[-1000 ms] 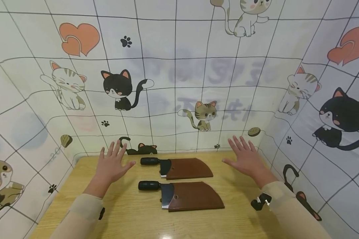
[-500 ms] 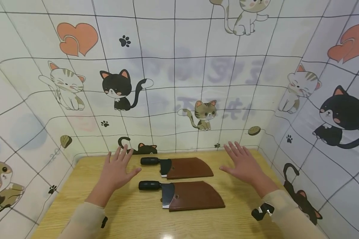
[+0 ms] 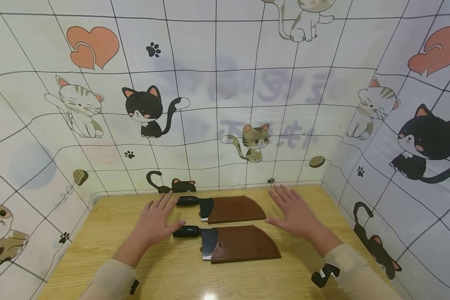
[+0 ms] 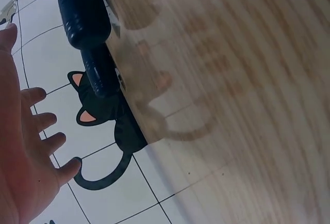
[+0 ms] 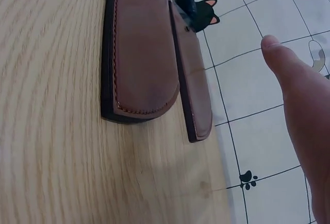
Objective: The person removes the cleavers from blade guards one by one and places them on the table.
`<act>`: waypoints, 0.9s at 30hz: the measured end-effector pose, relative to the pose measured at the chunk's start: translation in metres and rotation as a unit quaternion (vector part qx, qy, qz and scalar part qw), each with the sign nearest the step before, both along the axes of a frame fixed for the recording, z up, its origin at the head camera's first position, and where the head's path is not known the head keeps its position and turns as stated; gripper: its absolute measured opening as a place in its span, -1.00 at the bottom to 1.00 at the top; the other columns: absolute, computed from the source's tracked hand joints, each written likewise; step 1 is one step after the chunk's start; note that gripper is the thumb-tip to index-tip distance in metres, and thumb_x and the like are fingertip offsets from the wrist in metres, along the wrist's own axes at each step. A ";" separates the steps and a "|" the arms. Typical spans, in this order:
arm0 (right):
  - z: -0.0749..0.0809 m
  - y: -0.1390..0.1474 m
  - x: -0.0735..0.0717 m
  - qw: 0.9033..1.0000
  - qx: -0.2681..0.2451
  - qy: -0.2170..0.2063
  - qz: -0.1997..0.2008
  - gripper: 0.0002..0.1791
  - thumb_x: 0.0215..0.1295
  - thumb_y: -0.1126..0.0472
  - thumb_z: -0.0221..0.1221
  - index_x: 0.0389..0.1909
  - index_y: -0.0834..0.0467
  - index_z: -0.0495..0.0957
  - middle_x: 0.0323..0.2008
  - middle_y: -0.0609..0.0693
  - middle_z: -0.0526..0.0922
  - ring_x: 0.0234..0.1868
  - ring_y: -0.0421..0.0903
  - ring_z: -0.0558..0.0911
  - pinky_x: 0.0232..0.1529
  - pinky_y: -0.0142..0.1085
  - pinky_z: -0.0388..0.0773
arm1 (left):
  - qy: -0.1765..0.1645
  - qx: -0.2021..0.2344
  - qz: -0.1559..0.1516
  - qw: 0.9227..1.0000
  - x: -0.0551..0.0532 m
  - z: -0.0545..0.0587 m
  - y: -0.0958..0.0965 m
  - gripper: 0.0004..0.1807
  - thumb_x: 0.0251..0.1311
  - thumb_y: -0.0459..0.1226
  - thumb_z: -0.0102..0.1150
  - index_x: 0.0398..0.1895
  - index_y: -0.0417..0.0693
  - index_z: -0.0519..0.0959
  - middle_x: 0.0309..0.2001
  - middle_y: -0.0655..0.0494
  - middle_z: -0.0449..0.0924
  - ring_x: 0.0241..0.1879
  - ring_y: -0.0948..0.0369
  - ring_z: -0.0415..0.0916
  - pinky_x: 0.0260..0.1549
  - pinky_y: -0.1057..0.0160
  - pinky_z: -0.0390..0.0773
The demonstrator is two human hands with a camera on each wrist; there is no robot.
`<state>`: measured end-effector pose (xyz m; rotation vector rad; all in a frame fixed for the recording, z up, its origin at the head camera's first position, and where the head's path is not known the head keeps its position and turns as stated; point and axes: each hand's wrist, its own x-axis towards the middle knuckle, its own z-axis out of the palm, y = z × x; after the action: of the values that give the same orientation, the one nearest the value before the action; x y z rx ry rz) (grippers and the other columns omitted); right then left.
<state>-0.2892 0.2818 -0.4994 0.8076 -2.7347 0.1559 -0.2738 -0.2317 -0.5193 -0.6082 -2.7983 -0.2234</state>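
Note:
Two cleavers lie side by side on the wooden table, blades in brown leather sheaths and black handles to the left. The nearer cleaver (image 3: 245,245) is a bit larger than the farther cleaver (image 3: 236,208). My left hand (image 3: 155,221) hovers beside the handles with fingers straight and spread, its thumb close to the nearer handle (image 4: 82,12). Off the sheathed tips, my right hand (image 3: 294,214) is likewise held flat and spread, holding nothing. In the right wrist view both sheaths (image 5: 144,48) show, with only the thumb side of that hand visible.
The wooden table (image 3: 172,275) meets a white cloth wall (image 3: 202,158) at the back, printed with cartoon cats and grid lines. Similar cloth walls rise on the left and right. A black strap piece (image 3: 325,275) sits at the right wrist.
Both hands have come inward and lower, nearer to the cleavers, with fingers still spread. The cleavers have stayed in place on the table; the head view has shifted slightly.

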 end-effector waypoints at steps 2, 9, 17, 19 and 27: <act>-0.001 -0.002 0.002 1.000 -0.010 -0.009 -0.001 0.14 0.46 -0.53 0.20 0.78 0.13 0.18 0.75 0.19 0.14 0.74 0.28 0.11 0.63 0.32 0.02 | -0.007 0.004 -0.004 1.000 0.001 -0.002 0.002 0.03 0.46 0.42 0.14 0.73 -0.05 0.33 0.74 -0.17 0.13 0.67 -0.28 0.14 0.45 -0.47 0.27; -0.003 -0.005 0.009 0.999 -0.044 -0.027 0.006 0.09 0.49 -0.45 0.24 0.78 0.11 0.17 0.74 0.19 0.14 0.72 0.30 0.15 0.60 0.36 0.08 | -0.019 0.009 -0.008 1.000 0.003 -0.007 0.007 0.03 0.46 0.44 0.12 0.74 -0.02 0.31 0.73 -0.18 0.14 0.65 -0.29 0.16 0.44 -0.48 0.28; -0.007 -0.010 0.013 0.996 -0.077 -0.054 0.011 0.06 0.49 -0.43 0.27 0.78 0.08 0.20 0.73 0.17 0.21 0.70 0.32 0.17 0.56 0.42 0.10 | -0.036 0.028 -0.017 0.999 0.007 -0.008 0.013 0.03 0.47 0.43 0.13 0.76 0.00 0.28 0.74 -0.17 0.13 0.67 -0.26 0.15 0.44 -0.49 0.26; -0.008 -0.011 0.014 0.995 -0.081 -0.057 0.013 0.07 0.48 -0.43 0.28 0.78 0.07 0.20 0.72 0.17 0.22 0.70 0.33 0.18 0.55 0.43 0.11 | -0.041 0.033 -0.018 0.998 0.008 -0.009 0.014 0.02 0.48 0.42 0.14 0.76 0.00 0.28 0.74 -0.17 0.14 0.66 -0.27 0.15 0.44 -0.49 0.26; -0.013 -0.019 0.020 0.993 -0.098 -0.056 0.045 0.07 0.43 -0.44 0.33 0.73 0.11 0.29 0.68 0.21 0.31 0.65 0.38 0.25 0.48 0.47 0.22 | -0.059 0.060 -0.029 0.996 0.012 -0.009 0.019 0.01 0.47 0.41 0.16 0.76 0.02 0.29 0.72 -0.15 0.18 0.66 -0.26 0.16 0.43 -0.53 0.23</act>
<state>-0.2697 0.2627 -0.5126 0.8891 -2.7304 0.4950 -0.2621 -0.2123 -0.5282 -0.6695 -2.8553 -0.4482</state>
